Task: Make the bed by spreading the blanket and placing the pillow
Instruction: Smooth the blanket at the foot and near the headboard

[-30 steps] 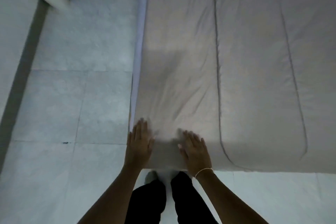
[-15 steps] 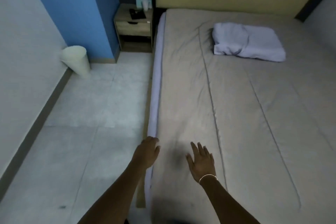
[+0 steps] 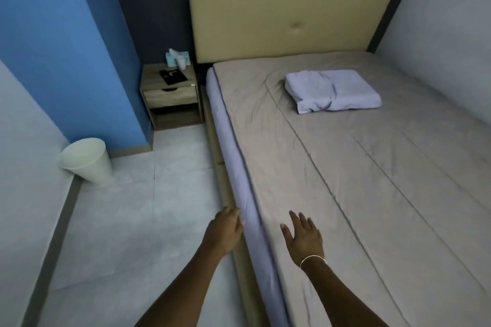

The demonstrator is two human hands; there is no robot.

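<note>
A beige quilted blanket (image 3: 345, 167) lies spread flat over the bed, with a few creases near the head end. A pale lilac pillow (image 3: 332, 90) rests on it near the headboard. The lilac sheet (image 3: 236, 167) on the mattress side shows along the left edge. My left hand (image 3: 224, 231) is at that edge, fingers curled loosely against the sheet, holding nothing that I can see. My right hand (image 3: 304, 236) hovers flat over the blanket's near left part, fingers spread.
A wooden nightstand (image 3: 171, 95) with a tissue box (image 3: 176, 57) stands left of the padded headboard (image 3: 289, 21). A white bin (image 3: 86, 160) sits by the blue wall. Tiled floor (image 3: 148, 207) runs along the bed's left side. A wall borders the bed's right side.
My view has lifted from the bed's foot corner to the whole bed. Both hands have left the blanket corner; the left one now sits at the side edge.
</note>
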